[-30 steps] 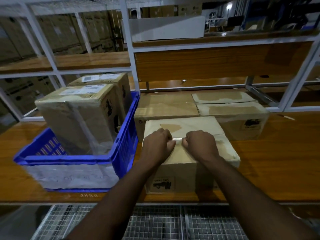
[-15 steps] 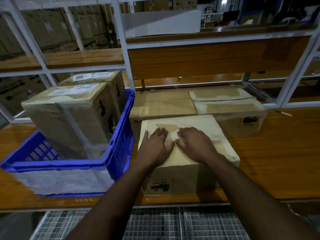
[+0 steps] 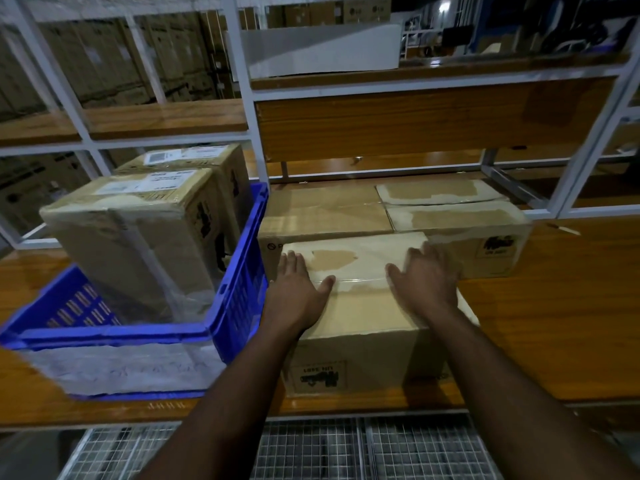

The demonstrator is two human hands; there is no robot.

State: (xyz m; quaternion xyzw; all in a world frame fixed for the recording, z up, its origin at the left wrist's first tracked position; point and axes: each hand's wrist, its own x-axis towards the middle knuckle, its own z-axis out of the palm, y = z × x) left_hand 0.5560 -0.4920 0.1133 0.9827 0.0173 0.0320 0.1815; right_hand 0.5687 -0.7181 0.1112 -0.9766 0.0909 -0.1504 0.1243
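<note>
A taped cardboard box stands at the front of the wooden bench, a strip of clear tape across its top. My left hand lies flat on the box's left top edge, fingers straight. My right hand lies flat on the right part of the top, fingers spread toward the far right corner. Neither hand holds anything.
A blue plastic crate to the left holds two tall taped boxes. Behind the front box lie a flat carton and another box. White shelf frame rises behind. Bare bench surface extends to the right.
Both hands went from curled together at the middle of the box top to flat, then slid apart toward the left and right sides.
</note>
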